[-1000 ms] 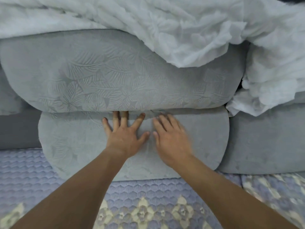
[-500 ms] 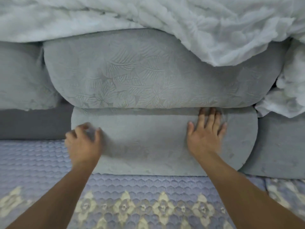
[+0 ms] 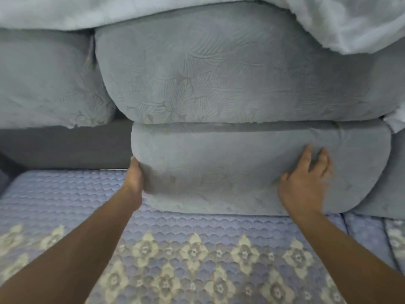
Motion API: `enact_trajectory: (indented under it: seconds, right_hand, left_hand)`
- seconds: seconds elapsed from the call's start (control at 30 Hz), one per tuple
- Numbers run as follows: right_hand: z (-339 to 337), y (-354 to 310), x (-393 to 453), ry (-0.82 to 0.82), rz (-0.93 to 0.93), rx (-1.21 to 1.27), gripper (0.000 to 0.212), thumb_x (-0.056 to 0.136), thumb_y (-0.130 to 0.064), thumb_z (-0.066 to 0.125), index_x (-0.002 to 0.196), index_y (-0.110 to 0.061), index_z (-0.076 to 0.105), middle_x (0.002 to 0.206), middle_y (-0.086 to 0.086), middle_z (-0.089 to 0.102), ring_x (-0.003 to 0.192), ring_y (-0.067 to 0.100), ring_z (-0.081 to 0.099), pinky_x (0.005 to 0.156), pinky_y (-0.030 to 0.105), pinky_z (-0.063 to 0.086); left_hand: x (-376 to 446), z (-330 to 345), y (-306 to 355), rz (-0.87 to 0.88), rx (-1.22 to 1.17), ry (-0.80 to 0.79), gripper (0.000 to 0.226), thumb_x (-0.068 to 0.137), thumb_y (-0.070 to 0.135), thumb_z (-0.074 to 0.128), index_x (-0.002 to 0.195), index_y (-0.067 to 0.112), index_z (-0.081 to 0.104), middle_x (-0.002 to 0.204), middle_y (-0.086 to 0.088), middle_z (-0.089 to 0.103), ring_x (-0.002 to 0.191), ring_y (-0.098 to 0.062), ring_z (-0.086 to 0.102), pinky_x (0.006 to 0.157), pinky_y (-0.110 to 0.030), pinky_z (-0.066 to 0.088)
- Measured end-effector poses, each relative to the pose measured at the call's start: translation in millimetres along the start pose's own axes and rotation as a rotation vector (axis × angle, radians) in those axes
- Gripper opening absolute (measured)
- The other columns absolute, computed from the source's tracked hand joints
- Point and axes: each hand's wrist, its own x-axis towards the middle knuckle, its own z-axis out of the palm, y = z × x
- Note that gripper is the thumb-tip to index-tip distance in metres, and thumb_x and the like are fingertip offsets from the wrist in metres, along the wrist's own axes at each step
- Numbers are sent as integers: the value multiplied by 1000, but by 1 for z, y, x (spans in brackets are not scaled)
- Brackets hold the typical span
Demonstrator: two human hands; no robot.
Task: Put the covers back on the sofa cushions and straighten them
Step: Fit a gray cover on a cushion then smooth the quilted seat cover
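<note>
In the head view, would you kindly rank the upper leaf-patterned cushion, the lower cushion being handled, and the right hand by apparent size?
1. Upper leaf-patterned cushion, largest.
2. Lower cushion, clearly smaller in width and height, though its top is tucked under the upper one.
3. Right hand, smallest by far, despite being nearer the camera.

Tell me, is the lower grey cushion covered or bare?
Covered: the lower grey velvety cushion shows leaf-embossed fabric across its whole visible front, no white filling. Whether its closure is shut cannot be told.
</note>
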Motion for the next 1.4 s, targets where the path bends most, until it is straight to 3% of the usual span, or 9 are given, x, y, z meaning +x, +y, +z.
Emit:
enact_trajectory:
  seconds: [0.07, 0.17, 0.23, 0.43, 0.57, 0.8, 0.97, 1.33, 1.4]
  right_hand:
    - [-5, -25, -19, -52, -113, 3, 70, 83, -14, 54, 148, -3, 33, 154, 29, 20, 137, 50, 26, 113, 57, 28]
    - [-12, -26, -59, -246, -161, -3, 66, 85, -13, 60, 147, -10, 37, 157, 19, 18, 139, 40, 25, 114, 49, 32]
    - [-13, 3, -75, -317, -109, -60, 66, 86, -13, 61, 147, -11, 37, 156, 20, 21, 139, 41, 25, 115, 48, 27]
    - [-27, 40, -74, -508, 170, -47, 63, 95, -24, 56, 151, -14, 31, 157, 22, 19, 142, 42, 21, 117, 47, 19]
    - [-61, 24, -91, -561, 204, 47, 57, 94, -23, 56, 147, -10, 40, 150, 23, 32, 137, 42, 30, 115, 48, 27]
    - [-211, 65, -124, -661, 266, -23, 57, 98, -30, 50, 151, -15, 35, 154, 16, 29, 139, 35, 32, 114, 36, 26]
    - [-344, 204, -167, -629, 498, -74, 53, 100, -31, 46, 149, -12, 37, 151, 17, 32, 136, 35, 36, 112, 34, 27]
    - [-469, 595, -325, -265, 1157, 151, 53, 92, -18, 52, 143, -7, 42, 137, 23, 46, 126, 40, 48, 107, 38, 39]
    - [-497, 651, -362, -71, 1280, 139, 51, 89, -11, 48, 139, -3, 42, 133, 24, 46, 121, 42, 45, 105, 42, 38]
  left_hand:
    - [4, -35, -4, -14, -16, 51, 88, 87, 83, 34, 152, 23, 38, 153, 7, 39, 139, -16, 39, 117, -39, 27]
    - [20, -68, -13, 79, -156, 465, 66, 98, 59, 34, 150, 18, 37, 156, -4, 38, 135, -22, 42, 114, -40, 28]
    - [31, -49, -8, 116, -145, 494, 61, 102, 53, 32, 148, 14, 39, 154, -8, 40, 137, -23, 41, 113, -35, 29]
    - [13, 31, 0, 235, 252, -16, 78, 93, 68, 43, 152, 16, 38, 152, -6, 45, 141, -28, 41, 118, -39, 30]
    - [-29, 10, 2, 179, 482, 8, 82, 81, 40, 58, 151, 7, 32, 152, -16, 43, 138, -34, 42, 113, -44, 37]
    - [-230, 84, -31, -39, 694, -605, 15, 101, 24, 55, 109, 14, 62, 117, -9, 58, 100, -22, 54, 67, -23, 40]
    - [-410, 156, -71, 17, 977, -906, 19, 101, 23, 55, 113, 10, 61, 106, -10, 66, 90, -26, 59, 66, -26, 40]
    - [-635, 352, -267, 101, 1377, -887, 16, 90, 23, 60, 89, 7, 61, 96, -19, 65, 75, -28, 61, 68, -31, 47]
    - [-681, 405, -304, 155, 1522, -941, 36, 90, 29, 56, 115, 2, 62, 115, -21, 64, 98, -34, 65, 84, -38, 52]
